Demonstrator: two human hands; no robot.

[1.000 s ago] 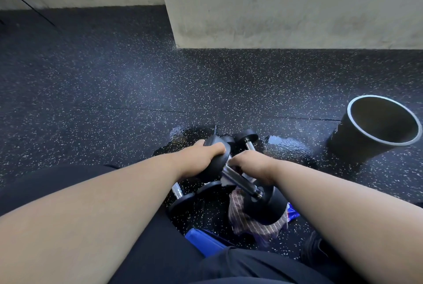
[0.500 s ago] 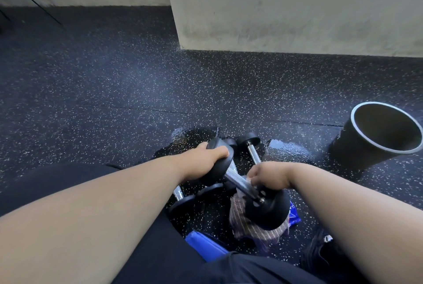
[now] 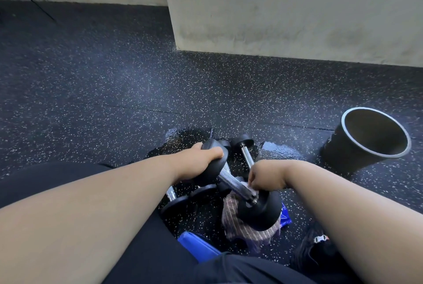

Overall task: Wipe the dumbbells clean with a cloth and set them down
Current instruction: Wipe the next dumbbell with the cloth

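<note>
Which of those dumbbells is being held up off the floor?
The tilted dumbbell in front: the left hand grips its upper head, and the right hand rubs a cloth on its handle. The others lie on the floor behind.

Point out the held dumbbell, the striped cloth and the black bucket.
held dumbbell (image 3: 231, 182), head view, on its knurled metal handle.
striped cloth (image 3: 242, 230), head view, on the folds under the near weight.
black bucket (image 3: 338, 155), head view, on its outer wall.

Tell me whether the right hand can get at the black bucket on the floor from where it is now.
Probably yes. The right hand is busy pinching the cloth against the held dumbbell, but only bare wet floor lies between it and the black bucket; it would need to let go first.
</note>
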